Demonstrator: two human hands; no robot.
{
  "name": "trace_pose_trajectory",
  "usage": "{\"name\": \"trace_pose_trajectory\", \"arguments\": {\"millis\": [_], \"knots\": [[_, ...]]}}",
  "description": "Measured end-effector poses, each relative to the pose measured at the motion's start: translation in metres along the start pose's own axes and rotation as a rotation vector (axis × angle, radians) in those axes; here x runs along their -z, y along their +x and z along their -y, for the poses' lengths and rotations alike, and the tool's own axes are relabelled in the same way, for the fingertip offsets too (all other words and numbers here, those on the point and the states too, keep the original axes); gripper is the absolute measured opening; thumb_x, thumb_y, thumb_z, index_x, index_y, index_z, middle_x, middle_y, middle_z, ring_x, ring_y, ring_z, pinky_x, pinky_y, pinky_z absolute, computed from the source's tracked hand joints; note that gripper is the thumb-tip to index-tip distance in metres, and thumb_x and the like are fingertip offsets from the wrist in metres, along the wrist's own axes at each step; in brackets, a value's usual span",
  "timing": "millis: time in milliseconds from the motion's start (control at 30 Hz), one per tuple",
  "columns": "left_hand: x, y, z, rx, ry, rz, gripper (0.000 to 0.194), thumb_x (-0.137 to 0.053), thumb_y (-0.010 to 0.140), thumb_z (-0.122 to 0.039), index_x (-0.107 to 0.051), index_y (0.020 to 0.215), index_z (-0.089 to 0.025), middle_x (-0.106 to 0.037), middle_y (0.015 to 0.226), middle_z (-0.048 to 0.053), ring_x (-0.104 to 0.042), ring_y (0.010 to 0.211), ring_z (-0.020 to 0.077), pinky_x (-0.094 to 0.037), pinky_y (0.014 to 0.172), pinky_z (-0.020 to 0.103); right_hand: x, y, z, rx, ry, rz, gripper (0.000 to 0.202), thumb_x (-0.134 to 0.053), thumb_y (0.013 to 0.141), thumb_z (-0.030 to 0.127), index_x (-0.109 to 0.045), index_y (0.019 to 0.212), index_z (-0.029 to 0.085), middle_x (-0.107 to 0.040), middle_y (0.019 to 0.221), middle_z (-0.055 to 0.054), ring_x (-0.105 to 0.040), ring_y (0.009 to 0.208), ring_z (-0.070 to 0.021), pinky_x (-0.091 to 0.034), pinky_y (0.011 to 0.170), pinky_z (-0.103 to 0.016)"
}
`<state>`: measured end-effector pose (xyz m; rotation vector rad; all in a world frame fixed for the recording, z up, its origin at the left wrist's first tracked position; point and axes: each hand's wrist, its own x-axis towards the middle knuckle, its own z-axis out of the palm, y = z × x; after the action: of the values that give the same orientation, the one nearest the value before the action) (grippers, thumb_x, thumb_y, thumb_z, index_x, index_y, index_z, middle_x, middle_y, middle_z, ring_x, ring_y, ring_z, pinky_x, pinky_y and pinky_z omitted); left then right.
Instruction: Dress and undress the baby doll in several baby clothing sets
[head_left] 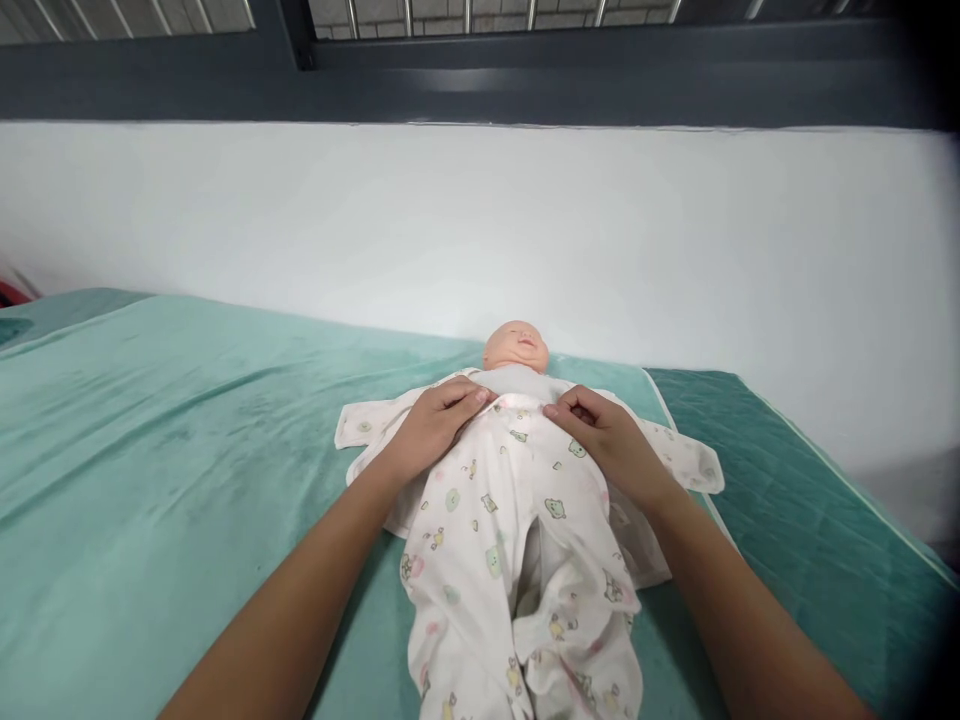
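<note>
A baby doll (pixel 514 347) lies on its back, head toward the wall. White printed baby pants (pixel 517 490) cover its lower body up to the chest, with an opening between the legs. My left hand (pixel 441 420) pinches the waistband at its left side. At the right side of the waistband, my right hand (pixel 596 430) has its fingers curled and closed on the cloth. Beneath the doll a matching white printed top (pixel 686 460) is spread out, its sleeves pointing to both sides. Grey-white cloth shows at the doll's chest above the waistband.
A light green sheet (pixel 187 480) covers the bed, with a darker green quilted pad (pixel 787 520) at the right. Behind stands a white wall (pixel 480 220), below a dark window frame (pixel 525 75) with metal bars. A small red thing (pixel 11 294) shows at the far left.
</note>
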<state>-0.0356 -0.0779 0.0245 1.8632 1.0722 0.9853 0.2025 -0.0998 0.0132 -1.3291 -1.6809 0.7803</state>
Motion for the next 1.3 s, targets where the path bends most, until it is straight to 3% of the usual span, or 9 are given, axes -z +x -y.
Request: {"name": "trace_pose_trajectory", "arguments": {"millis": [167, 333, 467, 633, 733, 933, 1067, 1167, 1300], "knots": [[-0.002, 0.001, -0.002, 0.023, -0.002, 0.047, 0.026, -0.059, 0.087, -0.046, -0.068, 0.093, -0.022, -0.065, 0.098, 0.002, -0.057, 0.089, 0.0173, -0.042, 0.08, 0.03, -0.004, 0.001, -0.001, 0.163, -0.023, -0.056, 0.024, -0.067, 0.084, 0.046, -0.055, 0.084, 0.025, -0.054, 0.09, -0.001, -0.048, 0.08, -0.0171, -0.039, 0.071, -0.03], [-0.001, 0.001, -0.01, -0.024, 0.125, 0.046, 0.021, -0.063, 0.083, -0.042, -0.064, 0.087, -0.022, -0.062, 0.095, 0.002, -0.053, 0.085, 0.0165, -0.041, 0.077, 0.029, -0.002, 0.003, -0.001, 0.205, -0.044, 0.016, 0.019, -0.065, 0.086, 0.043, -0.06, 0.095, 0.027, -0.055, 0.106, -0.004, -0.05, 0.094, -0.0212, -0.041, 0.082, -0.035], [-0.005, 0.0, -0.015, -0.052, 0.197, 0.074, 0.012, -0.063, 0.083, -0.033, -0.063, 0.09, -0.023, -0.062, 0.096, 0.001, -0.054, 0.086, 0.0167, -0.042, 0.078, 0.029, -0.001, 0.001, 0.005, 0.236, -0.085, 0.072, 0.013, -0.063, 0.087, 0.038, -0.06, 0.092, 0.027, -0.055, 0.106, -0.004, -0.05, 0.105, -0.0238, -0.039, 0.089, -0.037], [-0.017, -0.004, -0.014, -0.171, 0.29, -0.052, 0.012, -0.054, 0.09, -0.032, -0.063, 0.09, -0.023, -0.061, 0.101, 0.003, -0.054, 0.097, 0.0197, -0.042, 0.085, 0.032, -0.001, 0.0, 0.006, 0.261, -0.088, 0.066, 0.012, -0.062, 0.088, 0.038, -0.059, 0.088, 0.027, -0.057, 0.105, -0.004, -0.048, 0.11, -0.0251, -0.035, 0.096, -0.039], [-0.02, -0.001, -0.011, -0.226, 0.278, -0.109, 0.02, -0.047, 0.095, -0.034, -0.061, 0.09, -0.022, -0.061, 0.103, 0.005, -0.054, 0.102, 0.0206, -0.04, 0.092, 0.033, -0.002, 0.002, 0.007, 0.204, 0.034, 0.082, 0.014, -0.063, 0.087, 0.04, -0.06, 0.087, 0.026, -0.057, 0.103, -0.003, -0.051, 0.103, -0.0223, -0.039, 0.088, -0.035], [-0.014, 0.023, -0.001, -0.132, 0.266, -0.052, 0.023, -0.042, 0.096, -0.038, -0.058, 0.09, -0.022, -0.063, 0.087, 0.0, -0.056, 0.083, 0.0174, -0.039, 0.077, 0.03, -0.004, 0.009, 0.009, 0.053, 0.129, 0.12, 0.033, -0.056, 0.09, 0.05, -0.057, 0.073, 0.022, -0.061, 0.098, -0.002, -0.055, 0.094, -0.0201, -0.041, 0.084, -0.032], [-0.012, 0.041, 0.013, -0.056, 0.155, -0.025, 0.022, -0.044, 0.093, -0.04, -0.054, 0.086, -0.022, -0.061, 0.087, -0.001, -0.053, 0.084, 0.0168, -0.039, 0.077, 0.029, 0.001, 0.015, -0.008, -0.054, 0.331, 0.156, 0.034, -0.057, 0.087, 0.054, -0.068, 0.089, 0.022, -0.066, 0.103, -0.005, -0.058, 0.101, -0.0249, -0.046, 0.086, -0.036], [-0.012, 0.051, 0.023, 0.054, 0.022, -0.093, 0.023, -0.043, 0.093, -0.04, -0.05, 0.082, -0.021, -0.057, 0.079, 0.0, -0.051, 0.074, 0.0152, -0.04, 0.07, 0.028, 0.005, 0.018, -0.021, -0.173, 0.52, 0.138, 0.037, -0.065, 0.081, 0.054, -0.07, 0.098, 0.022, -0.07, 0.097, -0.007, -0.062, 0.097, -0.0269, -0.049, 0.081, -0.037], [-0.01, 0.049, 0.026, 0.104, -0.082, -0.103, 0.028, -0.045, 0.092, -0.045, -0.047, 0.078, -0.02, -0.051, 0.07, -0.001, -0.046, 0.064, 0.013, -0.038, 0.064, 0.027, 0.004, 0.018, -0.027, -0.231, 0.628, 0.093, 0.038, -0.065, 0.08, 0.059, -0.066, 0.088, 0.022, -0.068, 0.083, -0.005, -0.062, 0.077, -0.0229, -0.05, 0.069, -0.035]]}}
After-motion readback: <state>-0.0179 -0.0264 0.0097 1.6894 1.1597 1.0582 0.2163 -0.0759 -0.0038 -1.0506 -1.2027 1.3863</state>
